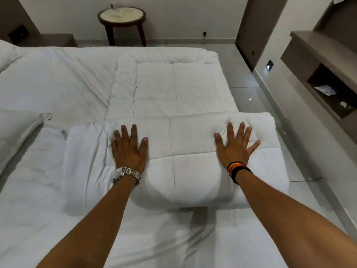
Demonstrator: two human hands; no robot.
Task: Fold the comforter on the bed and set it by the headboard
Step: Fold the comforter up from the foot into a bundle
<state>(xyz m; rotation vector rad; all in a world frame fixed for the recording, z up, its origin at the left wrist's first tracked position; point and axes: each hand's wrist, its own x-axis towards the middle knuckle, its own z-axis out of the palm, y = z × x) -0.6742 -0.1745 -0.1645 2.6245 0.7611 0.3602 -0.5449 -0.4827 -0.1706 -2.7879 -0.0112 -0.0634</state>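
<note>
Comforter (pixel 173 151): lying on the bed (pixel 48 209) directly ahead of the person, partly folded. A thick doubled section sits under both hands, its long axis running left to right across the view; a flatter quilted portion extends beyond it toward the far edge of the mattress. The right end of the doubled section reaches the bed's right edge and slightly overhangs it.

Left hand (pixel 128 149): palm down, fingers straight and spread, pressing on the left part of the fold — gripping nothing. A metal watch (pixel 125 174) is on that wrist.

Right hand (pixel 234 147): likewise flat, fingers splayed wide, pressing near the right end of the fold; striped bands (pixel 236 169) on the wrist. Both arms are extended nearly straight and roughly parallel, the hands well apart and level with one another, so neither is appreciably nearer the work.

Pillows (pixel 17 136) lie at the left of the view (which suggests the headboard is to that side, though it cannot be clearly identified). Judged from this, the bundle would have to travel leftward along its own long axis, and the flat portion beyond appears still to need folding in first.
</note>
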